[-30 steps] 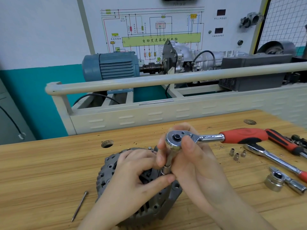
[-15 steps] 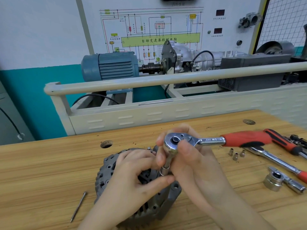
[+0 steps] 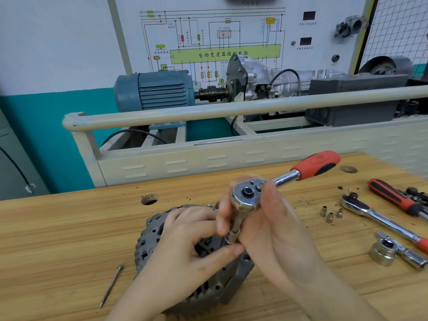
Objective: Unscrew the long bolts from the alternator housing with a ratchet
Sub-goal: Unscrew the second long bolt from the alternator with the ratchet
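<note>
On the table (image 3: 58,239), the left hand (image 3: 185,246) grips the alternator housing (image 3: 148,235) while the right hand (image 3: 266,228) curls around the ratchet (image 3: 245,195) head, socket down on the housing.

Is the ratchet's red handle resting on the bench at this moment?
No. The red handle of the ratchet is raised above the bench, angled up and right, while the right hand grips its head.

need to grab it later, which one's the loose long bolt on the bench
On the wooden workbench, look left of the grey alternator under the hands. The long bolt lies alone there: thin, dark and nail-like, unlike the chunky chrome ratchets on the right.
</note>
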Tool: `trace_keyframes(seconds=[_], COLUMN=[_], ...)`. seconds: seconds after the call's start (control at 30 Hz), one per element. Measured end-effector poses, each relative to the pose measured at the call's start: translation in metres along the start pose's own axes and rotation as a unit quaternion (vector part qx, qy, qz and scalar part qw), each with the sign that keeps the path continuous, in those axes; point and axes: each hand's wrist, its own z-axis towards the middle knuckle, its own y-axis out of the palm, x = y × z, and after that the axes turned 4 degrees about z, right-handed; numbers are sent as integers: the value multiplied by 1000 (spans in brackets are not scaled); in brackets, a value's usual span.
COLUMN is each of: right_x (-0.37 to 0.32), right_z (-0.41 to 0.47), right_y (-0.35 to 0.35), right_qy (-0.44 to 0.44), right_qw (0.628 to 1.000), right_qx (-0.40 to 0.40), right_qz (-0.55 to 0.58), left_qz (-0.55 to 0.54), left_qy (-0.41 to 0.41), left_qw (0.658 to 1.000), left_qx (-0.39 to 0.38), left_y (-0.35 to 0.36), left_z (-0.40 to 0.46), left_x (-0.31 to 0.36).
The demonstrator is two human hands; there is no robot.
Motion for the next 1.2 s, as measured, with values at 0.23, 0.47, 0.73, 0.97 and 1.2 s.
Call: trace_keyframes(seconds=[0.23, 0.47, 0.73, 0.97, 1.2], right_x=[0, 0, 1, 1, 0], right_z=[-1, -1, 1, 1, 1], right_y=[-2, -3, -5, -6, -5], right_qy=[-3, 1, 1, 6, -16], right_qw=[1000, 1000, 1000, 999, 999], right_qx=[16, 16, 18, 23, 18], right_qz=[7, 7, 23, 43, 39], left_qz=[7, 19, -8, -15, -11], left_qy=[-1, -3, -2, -20, -23], left_qw=[1000, 999, 1000, 999, 999], left_qx=[15, 25, -4, 22, 40], left_y=[1, 3, -1, 1, 2], left_z=[0, -1, -1, 0, 1], left_x=[1, 1, 0, 3, 5])
